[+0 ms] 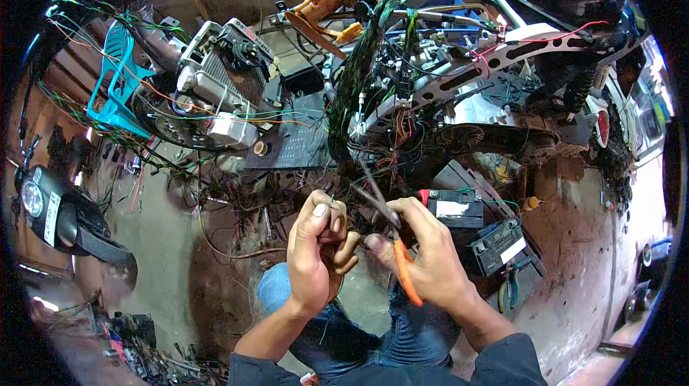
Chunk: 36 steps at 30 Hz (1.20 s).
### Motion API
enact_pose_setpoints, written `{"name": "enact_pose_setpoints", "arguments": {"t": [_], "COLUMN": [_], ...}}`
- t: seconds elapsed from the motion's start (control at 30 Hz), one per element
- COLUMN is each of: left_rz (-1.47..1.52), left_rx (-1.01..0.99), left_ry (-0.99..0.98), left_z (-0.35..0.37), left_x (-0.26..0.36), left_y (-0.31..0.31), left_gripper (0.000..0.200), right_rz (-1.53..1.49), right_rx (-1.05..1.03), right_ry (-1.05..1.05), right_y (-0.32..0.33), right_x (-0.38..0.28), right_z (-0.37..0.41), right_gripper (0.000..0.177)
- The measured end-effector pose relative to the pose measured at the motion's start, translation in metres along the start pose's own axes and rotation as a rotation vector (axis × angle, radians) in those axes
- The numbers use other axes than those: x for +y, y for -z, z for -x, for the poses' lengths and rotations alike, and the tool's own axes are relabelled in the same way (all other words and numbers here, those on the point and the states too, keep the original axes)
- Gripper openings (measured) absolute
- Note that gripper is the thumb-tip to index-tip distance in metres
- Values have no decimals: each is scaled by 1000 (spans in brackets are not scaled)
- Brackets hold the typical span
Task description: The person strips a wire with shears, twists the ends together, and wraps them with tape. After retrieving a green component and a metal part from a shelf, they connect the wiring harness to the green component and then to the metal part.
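Note:
My left hand (pixel 313 249) is closed in a pinch, with a thin green wire (pixel 331 201) showing at the fingertips. Where the rest of that wire runs, I cannot make out. In my right hand (pixel 432 253) are scissors with orange handles (pixel 406 275), their dark blades parted and pointing up and away from me. The blades are a little to the right of the pinched wire, apart from it. Beyond both hands hangs a thick bundle of dark and green wires (pixel 348 91) on a stripped scooter frame (pixel 459 77).
Two black batteries (pixel 455 210) (pixel 497 248) lie to the right, near blue-handled pliers (pixel 509 291). A teal plastic chair-like part (pixel 120 84) and an engine part (pixel 222 81) are at the upper left. Loose wires and scraps (pixel 237 221) litter the floor. A motorcycle front (pixel 61 214) stands left.

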<state>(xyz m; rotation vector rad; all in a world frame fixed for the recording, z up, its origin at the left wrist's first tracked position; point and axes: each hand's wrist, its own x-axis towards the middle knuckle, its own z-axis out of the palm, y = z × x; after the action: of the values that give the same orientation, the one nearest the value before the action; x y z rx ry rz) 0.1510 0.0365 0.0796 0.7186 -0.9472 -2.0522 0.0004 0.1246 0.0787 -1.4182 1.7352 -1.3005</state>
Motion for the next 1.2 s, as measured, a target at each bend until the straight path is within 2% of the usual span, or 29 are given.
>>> {"name": "enact_pose_setpoints", "arguments": {"t": [0.07,0.13,0.2,0.33,0.43,0.53,0.67,0.77,0.87,0.97,1.07,1.1,1.2], "left_rz": [-105,-385,-541,-667,-889,-1058,-1128,-1128,-1128,-955,-1021,-1018,-1078], "left_rx": [24,101,101,54,68,42,43,34,4,-61,-255,-251,-257], "left_ry": [-63,-242,-487,-548,-565,-752,-781,-788,-644,-570,-686,-683,-742], "left_z": [0,6,1,-2,-2,-8,-8,-9,-5,-4,-5,-9,-15], "left_x": [-5,-9,-11,-14,-6,-6,-4,-4,2,-3,15,10,15], "left_y": [3,7,3,14,13,15,15,13,9,18,21,26,24], "left_gripper": [27,23,20,9,5,7,8,10,7,14,22,31,26], "right_rz": [91,122,118,99,139,157,170,183,130,50,30,40,28], "right_rx": [-22,-34,-64,-8,-7,0,-4,24,3,-4,-58,-82,-92], "right_ry": [95,69,46,87,54,31,0,64,38,58,15,-12,15], "right_y": [0,0,0,0,1,2,3,3,5,5,10,11,9], "right_x": [-3,-4,-6,-4,-6,-6,-9,-3,-2,-7,-15,-16,-6], "right_z": [-1,1,2,3,3,4,3,4,4,6,7,7,11], "right_gripper": [41,44,44,46,47,47,48,48,46,46,46,46,46]}}
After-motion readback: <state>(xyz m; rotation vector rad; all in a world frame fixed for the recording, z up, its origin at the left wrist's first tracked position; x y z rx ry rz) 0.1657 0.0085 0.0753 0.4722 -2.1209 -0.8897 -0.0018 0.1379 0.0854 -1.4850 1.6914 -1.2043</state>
